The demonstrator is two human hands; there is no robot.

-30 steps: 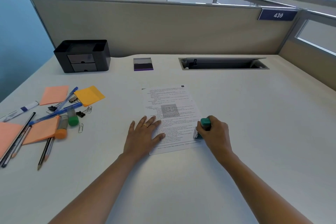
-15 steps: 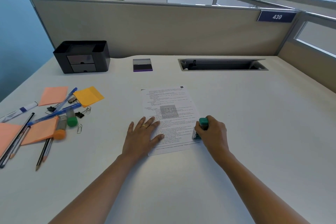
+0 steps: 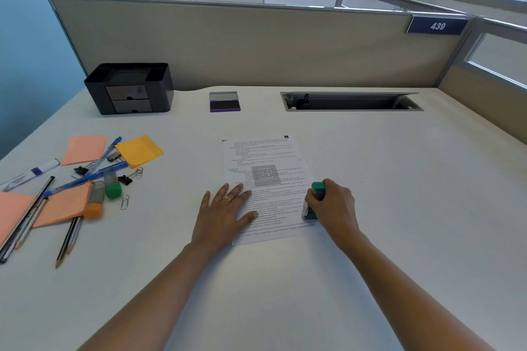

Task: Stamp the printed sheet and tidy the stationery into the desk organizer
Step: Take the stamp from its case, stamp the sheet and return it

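Right now I am watching the left hand (image 3: 225,214) lying flat on the lower left part of the printed sheet (image 3: 268,157). Its fingers are straight and spread, and the palm is pressing the paper onto the white desk (image 3: 399,179). The right hand (image 3: 333,208) is gripping a teal self-inking stamp (image 3: 316,196) with its fingers curled round the body. The stamp is standing upright with its base on the sheet's lower right corner.

The sheet itself is lying in the middle of the desk, slightly turned, and it is showing a grey square figure amid its lines of text. At the far left, against the grey partition (image 3: 256,45), the black desk organizer (image 3: 128,88) is sitting with its two small drawers facing me. A purple-edged ink pad (image 3: 224,101) is resting to its right, well apart from the sheet.

The loose stationery is lying scattered on the left side of the desk:
- pink sticky notes (image 3: 85,148) and a yellow sticky note (image 3: 139,149)
- two blue pens (image 3: 105,151) crossing each other
- a green-capped highlighter (image 3: 112,185) just beside an orange-capped highlighter (image 3: 95,202)
- pencils (image 3: 67,242)
- black binder clips (image 3: 125,179)
- a paper clip (image 3: 125,202)
- a white marker (image 3: 34,172)
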